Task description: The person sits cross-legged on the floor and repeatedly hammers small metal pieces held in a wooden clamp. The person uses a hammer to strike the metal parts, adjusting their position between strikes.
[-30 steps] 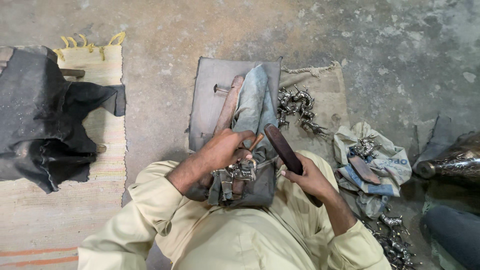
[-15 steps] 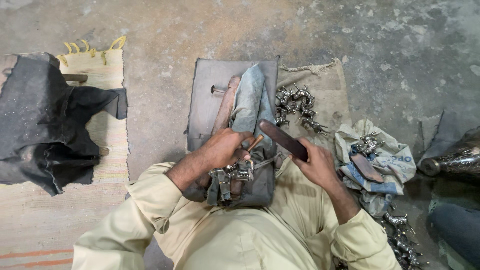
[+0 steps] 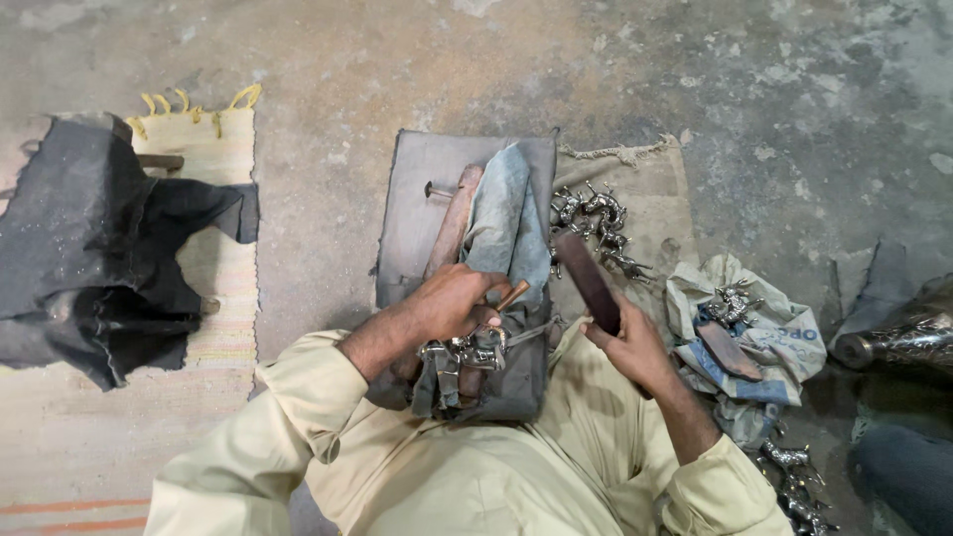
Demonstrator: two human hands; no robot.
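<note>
The floor (image 3: 774, 89) is rough grey concrete, stained and scuffed, and it fills the top of the view. A grey pad (image 3: 412, 213) lies flat on it in the middle, straight ahead of the seated person, and serves as the landmark here.

On the pad's near edge the left hand (image 3: 452, 303) is clenched around a small silvery metal figurine (image 3: 467, 354), pressing it down against a wooden block (image 3: 452, 223) that runs lengthwise up the pad. A thin wood-handled tool (image 3: 513, 295) sticks out from the fingers of that hand. A blue-grey cloth (image 3: 506, 213) is draped over the block's right side.

Just right of the pad, the right hand (image 3: 635, 347) is wrapped around a dark flat wooden bat (image 3: 588, 281), raised and tilted toward the pad. Behind it, on a strip of burlap (image 3: 655, 189) touching the pad's right edge, sits a heap of silvery horse figurines (image 3: 596, 223).

Further right of the pad lies a crumpled printed sack (image 3: 784, 337) with more figurines on it. Well to the left of the pad, a black sheet (image 3: 89, 248) covers part of a striped woven mat (image 3: 223, 288) with yellow tassels.
</note>
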